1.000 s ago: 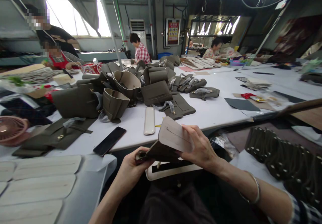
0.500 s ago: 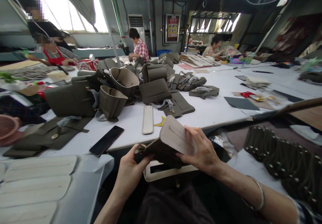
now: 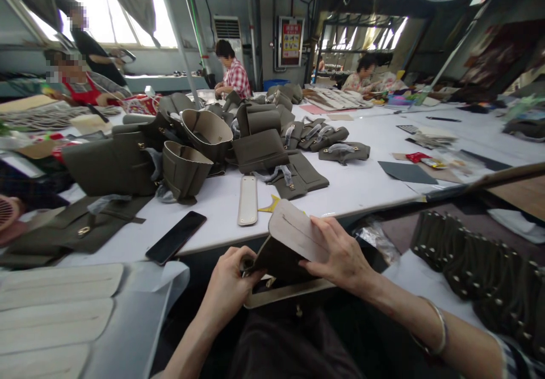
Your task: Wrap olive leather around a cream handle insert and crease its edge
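One dark olive, leathery piece (image 3: 279,261) spans both sets of fingers: the left hand (image 3: 233,277) pinches its curled edge, the right hand (image 3: 340,251) grips its pale, round-cornered end (image 3: 296,228) between thumb and fingertips. Just under the fingers runs a smooth, cream-coloured rim (image 3: 293,294). Left of them, pale, round-ended panels (image 3: 63,282) lie on a translucent sheet (image 3: 140,305). Just beyond the fingertips are a yellow, pointed scrap (image 3: 269,203), a flat oblong plate (image 3: 247,200) and a glossy phone (image 3: 176,236); farther from the fingers, stiff olive bags (image 3: 186,175), some standing open, heap up on the white table (image 3: 353,189).
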A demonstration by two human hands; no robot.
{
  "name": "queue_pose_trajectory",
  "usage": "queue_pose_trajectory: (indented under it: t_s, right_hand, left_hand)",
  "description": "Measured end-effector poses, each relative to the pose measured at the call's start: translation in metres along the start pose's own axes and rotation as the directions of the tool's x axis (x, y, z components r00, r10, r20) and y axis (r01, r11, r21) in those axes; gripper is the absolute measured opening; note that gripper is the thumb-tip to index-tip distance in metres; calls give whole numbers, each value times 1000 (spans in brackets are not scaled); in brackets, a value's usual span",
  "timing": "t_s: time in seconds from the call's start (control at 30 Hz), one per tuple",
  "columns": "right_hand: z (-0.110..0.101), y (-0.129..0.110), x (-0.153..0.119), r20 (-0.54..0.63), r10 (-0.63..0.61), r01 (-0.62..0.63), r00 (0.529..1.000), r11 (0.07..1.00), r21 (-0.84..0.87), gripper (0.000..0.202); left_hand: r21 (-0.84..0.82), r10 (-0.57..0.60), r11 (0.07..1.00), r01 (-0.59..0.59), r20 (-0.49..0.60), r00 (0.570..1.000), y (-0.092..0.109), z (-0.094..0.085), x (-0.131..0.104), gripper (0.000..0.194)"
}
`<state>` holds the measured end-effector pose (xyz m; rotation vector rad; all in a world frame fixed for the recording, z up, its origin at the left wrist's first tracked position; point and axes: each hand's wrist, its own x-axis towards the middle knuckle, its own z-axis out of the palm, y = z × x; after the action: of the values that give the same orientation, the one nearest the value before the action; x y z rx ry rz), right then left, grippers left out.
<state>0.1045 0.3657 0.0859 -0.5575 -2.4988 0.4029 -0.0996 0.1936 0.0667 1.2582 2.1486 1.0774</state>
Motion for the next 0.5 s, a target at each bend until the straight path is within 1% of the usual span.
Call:
queue_pose_trajectory:
  t_s: [0.03,0.07,0.13,0.17,0.2,0.27,0.3,0.33,0.4,0.43,0.5]
  right_hand:
    - [0,1,-2,27,-26,27,999,999,-37,81]
    - [0,2,-3,60,-55,60,997,995,-81,82]
    - [-2,3,-5,142,-118,143,983,974,-179,87]
    - [-2,3,-6,182,-147,186,972,958,-220,90]
    - [-2,2,-6,218,-175,228,960,941,-251,93]
    - [2,0,-5,282,-226,306,932,909,-282,94]
    - [5,-2,-5,313,-252,343,916,895,-285,92]
    - [10,-4,-4,342,-278,381,898,880,-283,88]
    - [19,-6,-4,397,-327,449,858,853,-268,78]
    - [23,-7,-3,419,-341,469,842,846,-254,73]
    - [28,-5,0,466,-349,478,813,857,-193,68]
  left_hand:
    - [8,14,1000,-15,29,999,-4,5,1,9]
    - [7,37,999,-37,48,998,-9,9,2,13]
    - [-18,71,997,-71,50,996,-20,14,-1,32]
    - [-52,69,996,-67,36,997,-26,15,-4,43]
    - [-105,45,994,-43,14,999,-34,16,-9,52]
    - [-282,-72,957,61,-29,997,-50,18,-20,59]
    - [-393,-160,910,130,-45,986,-59,21,-26,59]
    - [-507,-263,838,203,-48,964,-68,26,-31,58]
    - [-683,-449,652,330,3,894,-84,40,-42,58]
    - [-732,-505,571,372,44,862,-90,48,-47,60]
    - [-766,-554,481,427,111,825,-98,66,-54,63]
